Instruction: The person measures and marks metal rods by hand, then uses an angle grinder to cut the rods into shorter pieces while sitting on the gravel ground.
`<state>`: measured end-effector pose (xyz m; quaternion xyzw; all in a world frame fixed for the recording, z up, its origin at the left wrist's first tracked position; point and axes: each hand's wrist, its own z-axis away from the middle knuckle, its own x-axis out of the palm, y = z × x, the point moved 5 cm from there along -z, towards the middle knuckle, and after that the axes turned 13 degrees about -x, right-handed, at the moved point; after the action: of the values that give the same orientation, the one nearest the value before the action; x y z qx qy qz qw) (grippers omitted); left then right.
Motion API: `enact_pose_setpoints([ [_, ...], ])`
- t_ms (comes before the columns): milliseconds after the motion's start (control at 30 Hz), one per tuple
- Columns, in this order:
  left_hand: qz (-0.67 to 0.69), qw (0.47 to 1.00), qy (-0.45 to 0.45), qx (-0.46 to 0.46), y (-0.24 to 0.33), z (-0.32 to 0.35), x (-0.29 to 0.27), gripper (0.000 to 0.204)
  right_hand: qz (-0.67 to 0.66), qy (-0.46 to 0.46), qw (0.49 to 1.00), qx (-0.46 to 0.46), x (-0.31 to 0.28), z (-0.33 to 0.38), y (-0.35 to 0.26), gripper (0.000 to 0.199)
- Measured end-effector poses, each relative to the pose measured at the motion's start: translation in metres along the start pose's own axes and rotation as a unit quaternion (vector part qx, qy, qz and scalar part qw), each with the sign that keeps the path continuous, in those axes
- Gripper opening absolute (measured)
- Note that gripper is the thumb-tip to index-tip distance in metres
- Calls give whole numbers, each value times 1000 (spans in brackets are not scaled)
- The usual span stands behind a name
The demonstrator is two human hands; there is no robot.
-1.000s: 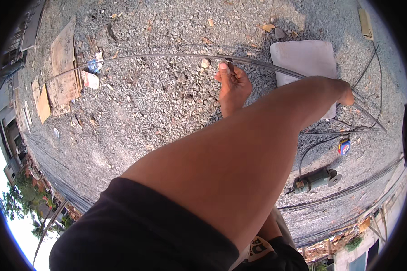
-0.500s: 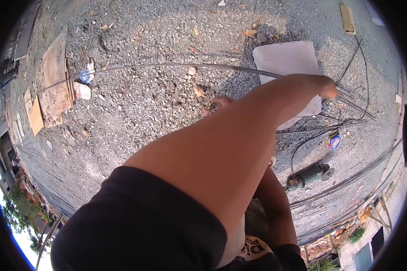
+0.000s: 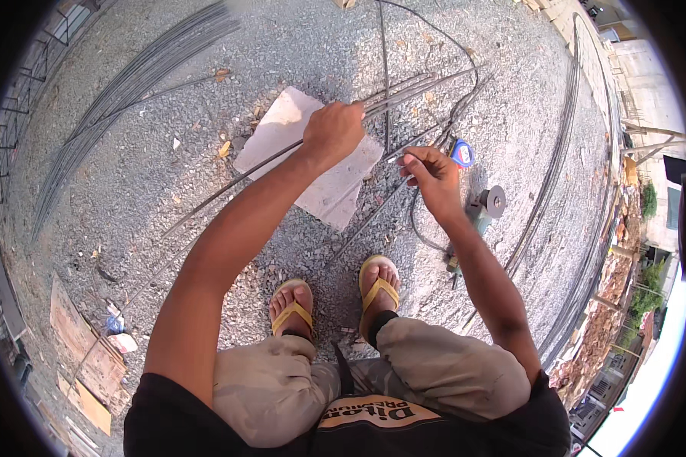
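Left hand (image 3: 332, 131) is clamped on a long thin rebar (image 3: 229, 183) that runs diagonally over the pale slab (image 3: 282, 126) on the gravel (image 3: 168, 99); right hand (image 3: 432, 177) pinches what looks like a short marker or chalk, hard to tell. Rebar should be stiff but whippy over that length, heavy-ish, rough, not fragile. Best gripped near mid-span, as held now.

- Outdoor construction yard, ground covered in loose grey gravel (image 3: 168, 175).
- Long steel reinforcing bars (image 3: 129, 84) lie in bundles and curve across the ground.
- An angle grinder (image 3: 484, 209) rests on the gravel beside a flat concrete slab (image 3: 312, 164).
- Scrap wooden boards (image 3: 80, 358) and rubble (image 3: 602, 327) line the edges.
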<state>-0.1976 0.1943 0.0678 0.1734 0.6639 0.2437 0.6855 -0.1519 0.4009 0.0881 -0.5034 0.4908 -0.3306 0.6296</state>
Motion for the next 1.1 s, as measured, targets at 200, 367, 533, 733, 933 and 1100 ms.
enact_pose_setpoints([
  [200, 311, 940, -116, -85, 7, 64, 7, 23, -189, 17, 980, 53, 64, 8, 9, 36],
  [367, 363, 910, -182, -82, 9, 96, 11, 23, -203, -19, 978, 39, 64, -3, -5, 30],
  [533, 439, 838, -297, -132, 10, 91, -15, 45, -244, 29, 969, 2, 39, -64, -22, 33],
  [733, 519, 761, -324, -215, -12, 92, -10, 19, -104, 9, 993, -50, 3, -167, -41, 40],
  [933, 601, 726, -210, -262, -27, 69, -8, 16, -68, 260, 962, -41, -39, -133, 70, 34],
  [1100, 596, 723, -140, -321, -72, 65, -4, 20, 164, 221, 961, 41, -48, -80, 146, 35],
])
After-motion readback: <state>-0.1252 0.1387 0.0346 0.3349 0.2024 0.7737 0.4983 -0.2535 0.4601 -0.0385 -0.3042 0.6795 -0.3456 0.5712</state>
